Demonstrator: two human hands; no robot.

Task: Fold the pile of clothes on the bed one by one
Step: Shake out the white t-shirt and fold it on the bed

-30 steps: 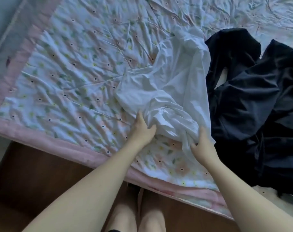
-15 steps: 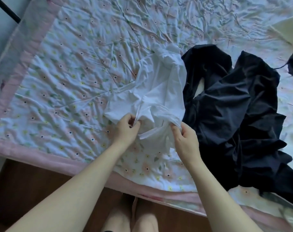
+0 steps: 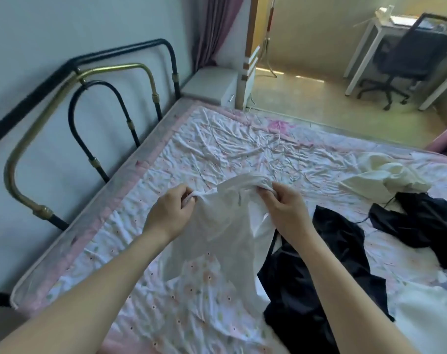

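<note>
While both the left hand [image 3: 170,210] and right hand [image 3: 286,213] are pinching the white garment [image 3: 222,231] above the bed [image 3: 217,146], nothing looks folded; dark clothes [image 3: 319,264] and a cream piece [image 3: 380,180] are waiting.

A white garment [image 3: 217,233] hangs lifted above the bed [image 3: 217,149], bunched at its top edge, its thin cloth draping down with the lower end trailing on the floral quilt; a black garment [image 3: 319,272] lies crumpled just beside it on the right; another black piece [image 3: 421,221] sprawls further right; a cream garment [image 3: 386,180] lies rumpled beyond those.
</note>
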